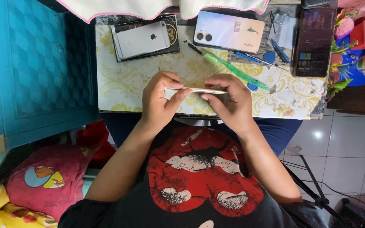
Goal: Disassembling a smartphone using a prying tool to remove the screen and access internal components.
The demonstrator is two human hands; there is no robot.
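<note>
Head view: black shirt with a red print lowest in frame; above it, left hand and right hand pinch a thin phone edge-on over the table, fingers closed along its rim. Apparently the seam-inspection stage; prying next would need a pick.

The person wears a black T-shirt with a big red and white cracked print on the chest; arms are bare.
</note>
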